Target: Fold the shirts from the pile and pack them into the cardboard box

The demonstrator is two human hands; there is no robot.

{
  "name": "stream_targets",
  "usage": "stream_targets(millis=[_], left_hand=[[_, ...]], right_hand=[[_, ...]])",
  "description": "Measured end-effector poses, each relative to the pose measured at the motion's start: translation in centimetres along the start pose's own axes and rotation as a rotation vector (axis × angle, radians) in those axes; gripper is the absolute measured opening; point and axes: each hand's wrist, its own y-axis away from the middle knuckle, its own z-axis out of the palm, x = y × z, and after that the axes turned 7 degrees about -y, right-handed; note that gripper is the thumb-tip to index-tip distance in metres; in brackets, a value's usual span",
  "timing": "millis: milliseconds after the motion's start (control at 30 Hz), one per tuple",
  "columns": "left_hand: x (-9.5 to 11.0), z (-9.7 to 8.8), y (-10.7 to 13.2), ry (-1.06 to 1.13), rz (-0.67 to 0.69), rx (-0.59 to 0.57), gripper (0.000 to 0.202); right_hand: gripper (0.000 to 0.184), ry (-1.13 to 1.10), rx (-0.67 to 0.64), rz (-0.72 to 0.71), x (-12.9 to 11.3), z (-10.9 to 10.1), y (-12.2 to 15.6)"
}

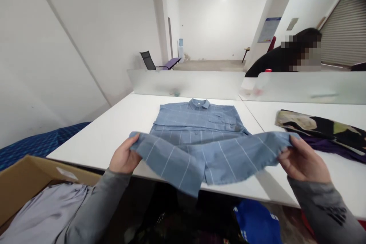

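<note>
A blue shirt (196, 118) with thin white check lines lies on the white table, its collar toward the frosted divider. Its sleeves are folded across the body. The hem end is lifted off the near table edge and hangs in a sag between my hands. My left hand (126, 155) pinches the left corner of the hem, fingers closed on the cloth. At the right corner, my right hand (305, 160) grips the fabric between thumb and fingers. The underside of the lifted cloth is hidden.
Dark patterned and purple cloth (323, 129) lies on the table at right. A cardboard box (17, 177) with grey cloth stands at lower left. Frosted dividers (188, 83) line the table's back, with a person in black (271, 59) beyond. Blue fabric (256, 221) sits below the table.
</note>
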Motion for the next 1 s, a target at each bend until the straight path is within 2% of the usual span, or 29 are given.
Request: stream_targets(millis=[100,133,200,267,333,400,467,533,600,667,700,767,867,933,1000], left_hand=[[1.3,4.7,-8.0,0.078,0.021,-0.119,0.006],[1.4,6.2,-10.7,0.045,0.054,-0.128,0.007],[0.9,8.6,-15.6,-0.165,0.093,-0.122,0.017],[-0.2,9.7,-19.0,-0.372,0.110,-0.072,0.025],[-1.4,9.4,-20.5,-0.484,0.135,-0.028,0.026],[-2.5,7.8,-19.8,-0.544,0.184,-0.011,0.028],[-3.4,5.5,-17.4,-0.722,0.343,-0.074,0.029],[-4.5,3.2,-14.1,-1.091,0.649,-0.297,0.031],[-5.8,1.4,-11.0,-1.448,0.885,-0.607,0.041],[-7.0,1.0,-9.4,-1.715,1.007,-0.733,0.053],[-7.4,1.3,-9.2,-1.816,1.035,-0.721,0.058],[-7.7,2.8,-10.1,-1.963,1.033,-0.646,0.061],[-7.6,5.0,-12.1,-2.084,0.991,-0.604,0.055],[-7.5,5.0,-12.0,-2.096,1.009,-0.617,0.050],[-7.7,3.4,-9.8,-2.082,1.059,-0.638,0.049]], right_hand=[[0.014,-0.175,-0.039,0.012,1.2,3.3,-8.8],[0.015,-0.194,-0.058,0.001,2.2,4.4,-11.6],[0.021,-0.150,-0.070,0.008,4.6,6.4,-16.3],[0.028,-0.089,-0.002,0.046,7.3,7.5,-19.2],[0.034,-0.054,0.071,0.075,9.6,7.7,-19.9],[0.036,-0.026,0.081,0.069,10.7,6.8,-18.6],[0.037,0.105,0.016,0.017,10.7,5.3,-15.8],[0.038,0.377,-0.192,-0.094,10.2,3.6,-12.1],[0.045,0.725,-0.503,-0.243,9.9,2.5,-8.8],[0.053,1.054,-0.703,-0.393,10.1,2.1,-6.9],[0.057,1.196,-0.722,-0.461,10.5,2.1,-6.7],[0.064,1.406,-0.666,-0.551,11.2,2.5,-7.6],[0.068,1.495,-0.657,-0.610,12.0,2.8,-9.9],[0.064,1.469,-0.707,-0.645,12.0,2.1,-9.7],[0.063,1.427,-0.738,-0.693,11.7,0.7,-7.1]])
